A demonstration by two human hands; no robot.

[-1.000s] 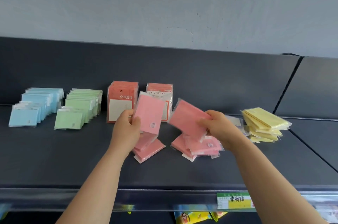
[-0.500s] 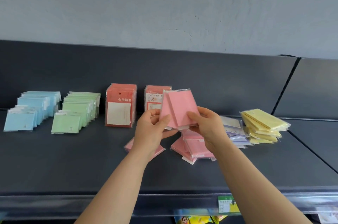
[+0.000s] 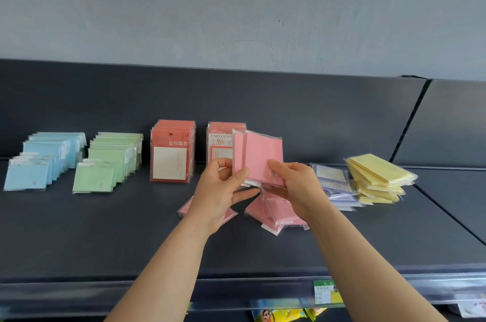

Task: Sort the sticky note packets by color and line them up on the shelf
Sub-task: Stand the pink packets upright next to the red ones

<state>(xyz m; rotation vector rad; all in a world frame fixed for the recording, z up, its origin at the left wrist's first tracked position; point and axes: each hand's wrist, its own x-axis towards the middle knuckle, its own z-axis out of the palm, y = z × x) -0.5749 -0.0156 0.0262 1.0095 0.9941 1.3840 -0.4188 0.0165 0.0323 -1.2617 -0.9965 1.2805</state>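
At the 9 o'clock end of the shelf (image 3: 105, 237), the blue packets (image 3: 39, 166) stand in a row running front to back, with the green packets (image 3: 110, 161) lined up the same way just beside them. Next come the red cards (image 3: 172, 153) and the university cards (image 3: 218, 145), both upright against the back panel. The left hand (image 3: 221, 195) pinches the lower left edge of two pink packets (image 3: 263, 155) held clear of the shelf. The right hand (image 3: 297, 190) grips their lower right corner, so both hands are closed on the same pair. The pair is upright with its long axis running 12 to 6 o'clock, and the left packet overlaps the right one. Whether the two edges are flush cannot be judged from this angle. A single loose pink packet (image 3: 185, 209) lies flat at 7 o'clock from the held pair, partly under the left wrist. The loose pink pile (image 3: 273, 216) lies flat at 6 o'clock, directly below the right hand, which is the nearer hand to it. Further toward 3 o'clock, the purple packets (image 3: 334, 182) lie flat, with the yellow stack (image 3: 378, 177) just beside them. Pink, purple and yellow are not yet lined up. The next move probably turns on squaring the pair and setting it upright near the university cards.
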